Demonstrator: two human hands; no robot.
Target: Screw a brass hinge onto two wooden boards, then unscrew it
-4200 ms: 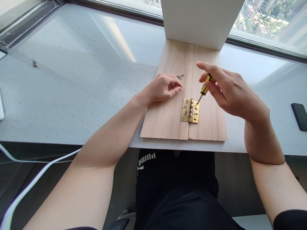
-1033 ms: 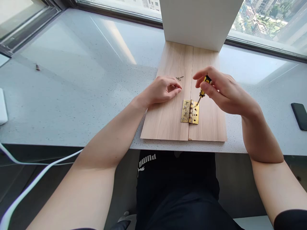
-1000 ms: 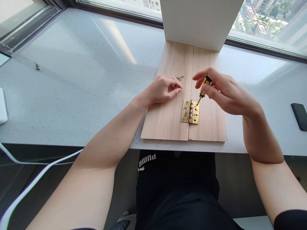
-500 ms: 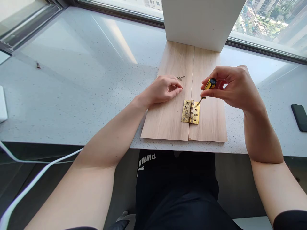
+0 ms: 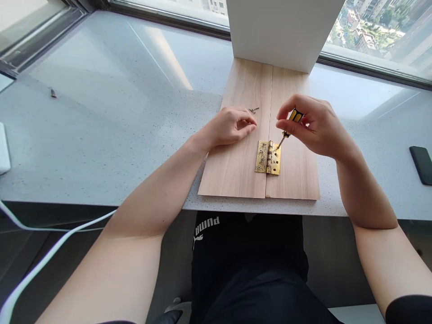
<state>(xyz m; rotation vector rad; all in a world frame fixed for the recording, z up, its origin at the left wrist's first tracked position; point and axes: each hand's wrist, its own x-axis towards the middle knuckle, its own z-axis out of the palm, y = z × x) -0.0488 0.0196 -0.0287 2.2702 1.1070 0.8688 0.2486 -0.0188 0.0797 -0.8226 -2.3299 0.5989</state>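
Observation:
In my right hand [image 5: 308, 123] is a yellow-and-black screwdriver [image 5: 296, 115], tilted, its handle between thumb and fingers. Its shaft slants down to the upper part of the right leaf of a brass hinge [image 5: 262, 157]; the exact contact at the tip is too small to tell. The hinge lies unfolded across the seam between two light wooden boards [image 5: 232, 175]. My left hand [image 5: 234, 126] rests on the left board, fingers loosely curled with nothing showing in them. Just beyond its fingertips lie a few small screws [image 5: 254, 110].
The boards lie on a speckled white counter [image 5: 101, 135]. A white pillar [image 5: 270, 31] stands at their far end, between windows. A black phone [image 5: 421, 164] lies at right, a small object [image 5: 53, 93] at far left. A white cable [image 5: 60, 240] hangs below the counter edge.
My right hand has shifted slightly left and its grip on the screwdriver handle has turned. The screwdriver tip stays at the hinge's right leaf. My left hand has not moved.

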